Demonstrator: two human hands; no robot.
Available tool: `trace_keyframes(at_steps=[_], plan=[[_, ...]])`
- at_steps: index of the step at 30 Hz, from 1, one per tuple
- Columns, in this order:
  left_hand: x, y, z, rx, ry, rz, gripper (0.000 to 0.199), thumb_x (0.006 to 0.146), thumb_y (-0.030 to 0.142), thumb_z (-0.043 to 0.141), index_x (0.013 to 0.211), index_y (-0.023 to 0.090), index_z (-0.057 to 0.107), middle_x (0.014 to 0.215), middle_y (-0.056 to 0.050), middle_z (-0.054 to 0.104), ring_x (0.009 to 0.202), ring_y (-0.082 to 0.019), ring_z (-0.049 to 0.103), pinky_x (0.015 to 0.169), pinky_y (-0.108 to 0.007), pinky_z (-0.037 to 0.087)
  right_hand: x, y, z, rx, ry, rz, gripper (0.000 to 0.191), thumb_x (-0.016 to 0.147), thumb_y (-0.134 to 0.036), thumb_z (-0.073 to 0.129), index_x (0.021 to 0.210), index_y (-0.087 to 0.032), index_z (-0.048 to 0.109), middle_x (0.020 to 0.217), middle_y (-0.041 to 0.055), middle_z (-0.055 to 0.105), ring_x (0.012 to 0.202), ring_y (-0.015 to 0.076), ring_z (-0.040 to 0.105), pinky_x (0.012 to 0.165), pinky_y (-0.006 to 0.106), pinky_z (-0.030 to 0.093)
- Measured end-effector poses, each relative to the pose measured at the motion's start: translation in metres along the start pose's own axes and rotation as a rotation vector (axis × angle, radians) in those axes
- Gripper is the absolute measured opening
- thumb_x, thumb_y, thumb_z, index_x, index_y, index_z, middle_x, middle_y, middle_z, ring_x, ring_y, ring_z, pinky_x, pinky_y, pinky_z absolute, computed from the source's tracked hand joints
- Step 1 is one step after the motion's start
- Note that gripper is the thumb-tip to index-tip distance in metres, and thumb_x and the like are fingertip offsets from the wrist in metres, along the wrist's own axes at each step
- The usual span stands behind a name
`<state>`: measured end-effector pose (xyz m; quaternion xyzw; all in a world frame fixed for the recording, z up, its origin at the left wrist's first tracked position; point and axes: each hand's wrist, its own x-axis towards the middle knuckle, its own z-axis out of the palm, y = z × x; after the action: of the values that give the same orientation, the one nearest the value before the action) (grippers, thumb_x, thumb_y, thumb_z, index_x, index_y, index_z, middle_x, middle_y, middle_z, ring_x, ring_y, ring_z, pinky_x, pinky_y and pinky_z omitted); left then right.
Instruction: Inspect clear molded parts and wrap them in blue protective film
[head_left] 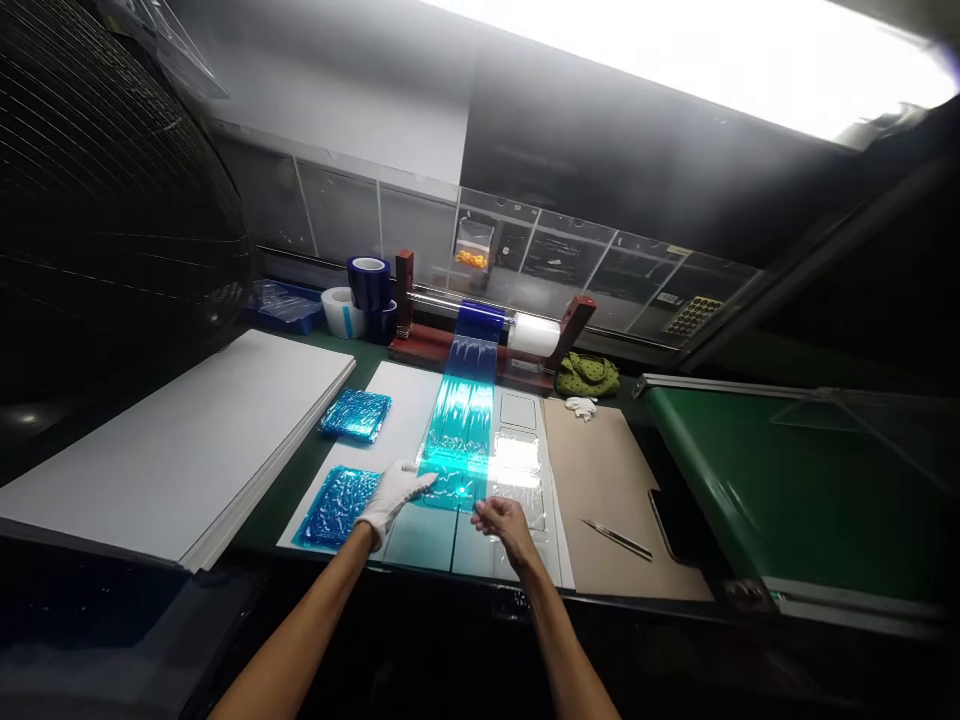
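Observation:
A strip of blue-green clear film [466, 400] runs down from a blue roll [481, 316] on a red-brown stand [427, 343]. My left hand [393, 494], in a white glove, is closed on the film's lower left edge. Bare, my right hand [505, 522] pinches its lower right corner. The film's free end hangs over a white sheet [397, 385] and pale panels [427, 540]. Rounded outlines [519, 412] show right of the strip. Two piles of shiny blue film-covered pieces, one farther [357, 414] and one nearer [337, 508], lie to the left.
White boards [187, 420] are stacked at left, below a large fan [112, 190]. Tape rolls [369, 285] stand behind. Tweezers [616, 539] and a dark phone-like slab [670, 525] lie on brown board [592, 470]. A green conveyor belt [780, 500] fills the right; a green cloth [587, 376] sits nearby.

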<state>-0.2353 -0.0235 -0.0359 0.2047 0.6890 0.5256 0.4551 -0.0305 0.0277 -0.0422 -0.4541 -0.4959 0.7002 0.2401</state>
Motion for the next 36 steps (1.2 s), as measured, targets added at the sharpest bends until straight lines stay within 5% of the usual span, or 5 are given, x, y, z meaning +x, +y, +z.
trace_keyframes(at_steps=[5,12,27,31,36], plan=[[-0.06,-0.043,-0.023,0.0,-0.044,-0.009,0.046,0.052,0.038,0.081,0.074,0.016,0.048,0.058,0.006,0.05,0.053,-0.01,0.049,0.052,-0.023,0.038,-0.06,0.045,0.015,0.001,0.029,0.034,0.054,0.053,-0.065,0.072,0.058,-0.015,0.054,0.059,0.0046,0.064,0.049,0.0103,0.054,0.051,0.022,0.04],[-0.123,-0.094,-0.045,-0.025,-0.043,-0.069,0.051,0.056,0.048,0.076,0.064,0.02,0.034,0.051,0.01,0.035,0.047,-0.006,0.032,0.047,-0.021,0.026,-0.113,0.102,0.03,0.018,0.044,0.093,0.052,0.059,-0.063,0.07,0.061,-0.013,0.056,0.061,0.0052,0.065,0.05,0.01,0.054,0.05,0.022,0.04],[-0.1,-0.142,-0.034,-0.149,0.065,-0.255,0.019,0.082,0.025,0.062,0.073,0.012,0.053,0.066,0.003,0.056,0.059,-0.008,0.056,0.058,-0.023,0.048,-0.09,0.139,0.042,-0.048,0.191,0.086,0.061,0.055,-0.07,0.066,0.065,-0.011,0.063,0.064,0.0091,0.066,0.054,0.0132,0.06,0.054,0.025,0.048],[-0.127,-0.141,-0.049,-0.178,0.017,-0.322,0.019,0.082,0.027,0.061,0.092,0.012,0.056,0.085,-0.008,0.067,0.079,-0.016,0.067,0.073,-0.028,0.052,-0.121,0.13,0.01,-0.191,0.209,0.042,0.056,0.064,-0.067,0.061,0.074,-0.011,0.065,0.067,0.0102,0.068,0.056,0.0163,0.062,0.052,0.027,0.049],[-0.154,-0.136,-0.056,-0.078,0.121,-0.297,0.055,0.067,0.042,0.072,0.111,0.019,0.049,0.095,-0.006,0.063,0.084,-0.02,0.064,0.073,-0.031,0.052,-0.117,0.084,-0.09,-0.522,0.416,-0.066,0.034,0.08,-0.045,0.052,0.088,-0.015,0.067,0.081,0.0093,0.069,0.074,0.0208,0.064,0.065,0.031,0.05]])
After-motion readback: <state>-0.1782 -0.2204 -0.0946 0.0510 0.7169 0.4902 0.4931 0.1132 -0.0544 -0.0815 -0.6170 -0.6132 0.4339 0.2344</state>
